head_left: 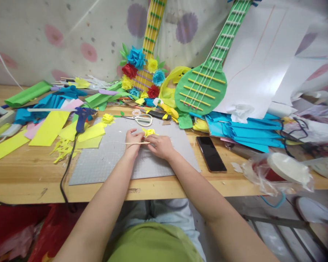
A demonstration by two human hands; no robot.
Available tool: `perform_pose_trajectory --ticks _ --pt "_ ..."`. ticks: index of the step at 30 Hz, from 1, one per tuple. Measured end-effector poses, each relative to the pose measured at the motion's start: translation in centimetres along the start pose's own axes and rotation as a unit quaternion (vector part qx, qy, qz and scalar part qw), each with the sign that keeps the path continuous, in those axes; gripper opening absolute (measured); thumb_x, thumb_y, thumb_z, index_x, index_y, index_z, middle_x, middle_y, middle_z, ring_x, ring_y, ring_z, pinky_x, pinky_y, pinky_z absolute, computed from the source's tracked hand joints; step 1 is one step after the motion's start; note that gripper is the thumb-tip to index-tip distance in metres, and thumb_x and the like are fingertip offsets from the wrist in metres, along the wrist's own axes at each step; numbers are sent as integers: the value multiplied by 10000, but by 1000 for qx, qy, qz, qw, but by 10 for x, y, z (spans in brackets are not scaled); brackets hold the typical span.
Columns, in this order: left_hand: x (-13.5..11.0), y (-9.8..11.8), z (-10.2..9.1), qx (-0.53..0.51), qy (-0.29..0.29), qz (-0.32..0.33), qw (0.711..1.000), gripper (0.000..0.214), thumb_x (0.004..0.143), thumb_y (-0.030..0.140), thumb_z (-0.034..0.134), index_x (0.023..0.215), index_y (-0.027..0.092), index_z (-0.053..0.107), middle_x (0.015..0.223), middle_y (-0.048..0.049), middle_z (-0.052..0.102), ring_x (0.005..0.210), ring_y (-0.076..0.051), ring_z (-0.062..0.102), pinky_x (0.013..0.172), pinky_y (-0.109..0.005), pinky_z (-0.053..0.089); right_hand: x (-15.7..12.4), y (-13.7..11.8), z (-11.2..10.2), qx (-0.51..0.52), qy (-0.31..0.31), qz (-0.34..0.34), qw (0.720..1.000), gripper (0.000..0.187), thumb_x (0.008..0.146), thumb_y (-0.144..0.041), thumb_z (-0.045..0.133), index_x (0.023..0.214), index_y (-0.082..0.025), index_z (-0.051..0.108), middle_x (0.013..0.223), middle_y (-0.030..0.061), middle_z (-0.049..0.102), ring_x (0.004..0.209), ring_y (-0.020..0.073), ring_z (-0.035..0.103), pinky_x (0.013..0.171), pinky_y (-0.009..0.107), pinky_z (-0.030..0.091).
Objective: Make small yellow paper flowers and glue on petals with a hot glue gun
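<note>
Over the grey cutting mat (98,160), my two hands meet at a small yellow paper flower (149,131). My left hand (134,140) is closed, its fingers pinching the flower from the left. The right hand (161,145) curls in from the other side, its fingers on the flower and at one end of a thin wooden stick (133,143). That stick lies level across the front of my left hand. Fingers partly hide the flower's base. Beyond the hands, white-handled scissors (144,119) rest on the mat near another yellow paper flower (108,118).
At left stand a blue glue gun (82,118) with a trailing cord and yellow paper strips (50,127). A phone (211,153) lies right of the mat. Behind are a utility knife (161,115), a green paper lute (202,89), a flower-trimmed yellow one (150,47) and blue crepe paper (243,129).
</note>
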State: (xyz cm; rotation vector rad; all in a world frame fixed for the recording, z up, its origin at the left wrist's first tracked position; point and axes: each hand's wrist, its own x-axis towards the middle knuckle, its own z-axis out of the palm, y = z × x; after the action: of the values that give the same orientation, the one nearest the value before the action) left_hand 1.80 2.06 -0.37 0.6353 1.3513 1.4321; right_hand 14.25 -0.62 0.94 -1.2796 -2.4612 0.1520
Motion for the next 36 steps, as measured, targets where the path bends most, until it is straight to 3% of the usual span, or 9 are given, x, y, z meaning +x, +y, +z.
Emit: perform_pose_trajectory --ticks 5,12,17,26,36 --pt "-6 4 -2 -64 -17 -6 998 470 599 88 677 1027 140 491 644 11 604 491 -92 566 435 -185 429 1 2 2 -22 22 65 997 377 878 -499 340 1018 -264 600 1029 14 623 882 147 587 625 227 363" --pt "-11 11 -7 -114 8 -4 993 485 645 79 631 1112 122 505 673 -2 612 554 -82 579 410 -147 399 3 9 5 -54 39 160 985 384 919 -454 253 959 -246 573 948 16 624 804 133 575 576 227 308" --pt "-9 14 -13 -152 -15 -23 988 517 650 80 624 1150 122 501 712 -6 626 540 -67 579 398 -138 386 3 13 5 -35 34 167 985 374 910 -456 282 889 -244 590 909 9 646 808 135 575 577 231 295" --pt "-8 8 -14 -126 -42 -15 991 639 632 106 675 1229 123 448 819 -47 662 558 -84 604 432 -161 421 3 23 2 34 4 188 982 420 902 -475 282 842 -255 635 841 3 680 740 133 579 575 222 298" --pt "-12 13 -9 -130 0 -3 992 462 595 78 684 992 157 463 630 59 578 388 -8 428 423 -151 379 4 20 -1 41 -28 199 979 482 904 -477 254 765 -236 647 759 18 684 698 142 587 577 228 315"
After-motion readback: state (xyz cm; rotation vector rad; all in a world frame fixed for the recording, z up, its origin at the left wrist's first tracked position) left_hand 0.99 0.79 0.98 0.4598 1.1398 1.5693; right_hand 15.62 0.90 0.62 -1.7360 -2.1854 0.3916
